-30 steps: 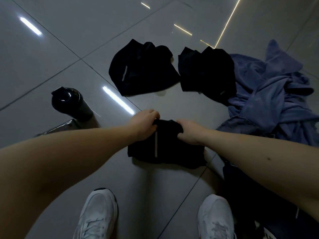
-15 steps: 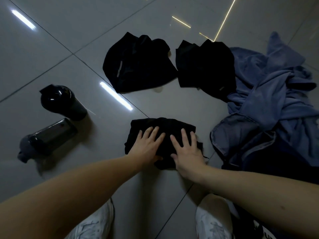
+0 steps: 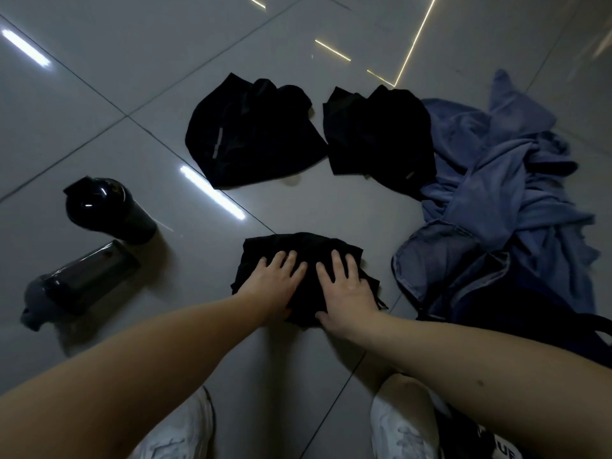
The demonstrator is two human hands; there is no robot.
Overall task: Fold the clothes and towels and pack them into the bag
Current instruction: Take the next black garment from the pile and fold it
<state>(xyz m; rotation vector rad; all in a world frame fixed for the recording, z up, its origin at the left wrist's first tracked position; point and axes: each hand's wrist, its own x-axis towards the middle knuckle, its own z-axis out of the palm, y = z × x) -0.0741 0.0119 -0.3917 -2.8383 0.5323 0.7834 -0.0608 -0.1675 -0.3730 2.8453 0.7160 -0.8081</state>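
The folded black garment (image 3: 299, 256) is pressed flat by both open hands, left (image 3: 276, 286) and right (image 3: 344, 289). Next, it should be lifted into the bag (image 3: 440, 260) just beside it.

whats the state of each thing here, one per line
left hand: open, flat on the folded black garment
right hand: open, flat on it too
folded black garment: folded, pressed down
two black garments: loosely folded, lying apart
blue towel: crumpled, unfolded
bag: open
black bottle: upright
grey bottle: lying down
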